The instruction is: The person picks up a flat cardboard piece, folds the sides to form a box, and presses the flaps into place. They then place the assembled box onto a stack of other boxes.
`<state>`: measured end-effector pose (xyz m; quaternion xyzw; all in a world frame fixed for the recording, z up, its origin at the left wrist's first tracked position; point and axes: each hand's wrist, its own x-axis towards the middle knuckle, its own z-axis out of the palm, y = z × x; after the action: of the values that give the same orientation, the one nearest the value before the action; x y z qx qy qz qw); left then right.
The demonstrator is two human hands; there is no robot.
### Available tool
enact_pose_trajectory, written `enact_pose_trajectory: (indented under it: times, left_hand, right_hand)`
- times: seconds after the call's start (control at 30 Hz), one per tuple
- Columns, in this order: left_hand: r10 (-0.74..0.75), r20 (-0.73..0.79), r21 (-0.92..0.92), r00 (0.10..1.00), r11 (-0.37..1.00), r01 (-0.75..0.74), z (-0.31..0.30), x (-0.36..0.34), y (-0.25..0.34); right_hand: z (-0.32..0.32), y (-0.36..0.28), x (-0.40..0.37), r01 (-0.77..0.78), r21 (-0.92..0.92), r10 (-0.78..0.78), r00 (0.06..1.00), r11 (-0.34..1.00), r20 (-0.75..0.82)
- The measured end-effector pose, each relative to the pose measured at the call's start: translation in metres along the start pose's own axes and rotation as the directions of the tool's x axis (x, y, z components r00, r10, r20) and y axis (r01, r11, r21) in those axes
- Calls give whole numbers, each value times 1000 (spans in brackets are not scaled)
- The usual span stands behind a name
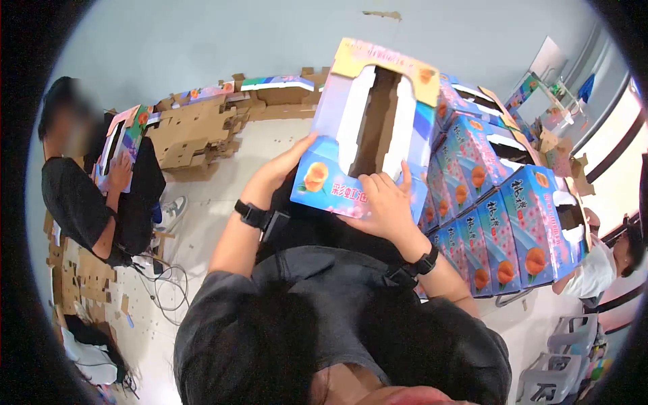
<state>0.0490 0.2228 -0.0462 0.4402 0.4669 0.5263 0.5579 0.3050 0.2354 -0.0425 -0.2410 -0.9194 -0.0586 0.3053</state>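
Floor (223, 223) w/ flat cardboard (196, 135); left hand (280, 169) & right hand (385, 202) grip peach carton (334, 121) at near end, long axis away, left of stacked cartons (499, 202).

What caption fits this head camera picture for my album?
Left hand grips and right hand presses a blue peach carton beside stacked matching cartons.

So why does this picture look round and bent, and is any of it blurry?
Head view: a fisheye lens leaves a black ring and bows the stacked cartons at right. Head view: light is soft and even, washed out far right. Head view: the held carton, left hand and right hand look sharp.
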Motion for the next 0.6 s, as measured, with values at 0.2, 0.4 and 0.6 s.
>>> enact_pose_trajectory:
  times: [0.2, 0.4, 0.6]
  left_hand:
    - [38, -273, -221, 961, 970, -101, -30, -4, -42]
    - [94, -354, -408, 931, 880, -244, -67, -43, -42]
    - [63, -475, -550, 878, 757, -352, -109, -67, -66]
  right_hand:
    - [-6, -1, 3, -83, 46, 79, 994, 995, 77]
    - [-7, -2, -5, -8, -6, 8, 999, 1000, -46]
    - [-34, 29, 38, -71, -32, 57, 948, 997, -313]
